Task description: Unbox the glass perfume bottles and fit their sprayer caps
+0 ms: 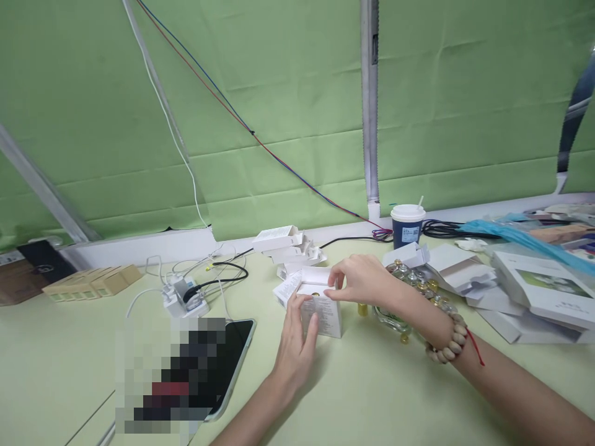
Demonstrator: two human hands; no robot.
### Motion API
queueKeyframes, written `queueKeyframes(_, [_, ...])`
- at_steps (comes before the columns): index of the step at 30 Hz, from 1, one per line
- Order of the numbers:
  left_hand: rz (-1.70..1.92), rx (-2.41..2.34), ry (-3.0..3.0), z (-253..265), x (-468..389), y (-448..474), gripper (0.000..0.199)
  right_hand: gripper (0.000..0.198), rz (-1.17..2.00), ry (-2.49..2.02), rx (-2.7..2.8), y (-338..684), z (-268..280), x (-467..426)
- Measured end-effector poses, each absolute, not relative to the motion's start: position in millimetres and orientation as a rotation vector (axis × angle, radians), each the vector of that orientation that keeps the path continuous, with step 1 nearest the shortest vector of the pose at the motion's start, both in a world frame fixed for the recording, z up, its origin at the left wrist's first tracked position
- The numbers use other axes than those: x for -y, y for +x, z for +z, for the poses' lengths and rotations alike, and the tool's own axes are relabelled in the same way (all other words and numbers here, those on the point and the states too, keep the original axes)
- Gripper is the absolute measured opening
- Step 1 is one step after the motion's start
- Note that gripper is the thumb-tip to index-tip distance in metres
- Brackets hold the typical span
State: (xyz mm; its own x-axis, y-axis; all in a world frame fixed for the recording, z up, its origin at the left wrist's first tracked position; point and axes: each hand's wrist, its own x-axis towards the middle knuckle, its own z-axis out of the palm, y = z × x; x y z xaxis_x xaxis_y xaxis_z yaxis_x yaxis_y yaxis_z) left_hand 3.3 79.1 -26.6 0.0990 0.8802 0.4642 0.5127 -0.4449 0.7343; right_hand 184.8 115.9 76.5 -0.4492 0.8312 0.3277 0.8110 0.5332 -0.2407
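Observation:
A small white printed carton [328,321] stands upright on the table, its top open and the back flap raised. Inside the opening a bit of something gold-coloured [315,294] shows; the rest of it is hidden. My left hand [296,337] grips the carton from the left and front, fingers at its top edge. With thumb and forefinger closed, my right hand [360,279] pinches the carton's top right edge. Behind my right wrist lie several clear glass bottles [393,319] with gold caps, partly covered by the forearm.
White cartons [279,238] are piled behind my hands. Opened boxes [543,288] and a lidded paper cup [408,226] are at the right. On the left are a tablet [232,365] with its screen partly pixelated, a power strip with cables [183,297] and tan boxes [93,282].

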Motion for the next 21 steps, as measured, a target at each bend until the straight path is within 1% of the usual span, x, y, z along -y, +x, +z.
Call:
queueKeyframes(5, [1.304, -1.358, 1.97, -29, -80, 3, 0.039, 0.03, 0.075, -1.298, 2.378, 188, 76, -115])
queueKeyframes(9, [1.326, -1.332, 1.942, -29, -80, 4, 0.046, 0.02, 0.113, -1.106, 2.466, 190, 74, -113])
queueKeyframes(13, [1.354, -1.276, 1.993, -28, -80, 4, 0.047, 0.027, 0.155, -0.989, 2.555, 186, 70, -116])
queueKeyframes(21, [1.369, -1.314, 1.935, -39, -82, 2, 0.054, 0.028, 0.007, -0.915, 2.6, 181, 72, -112])
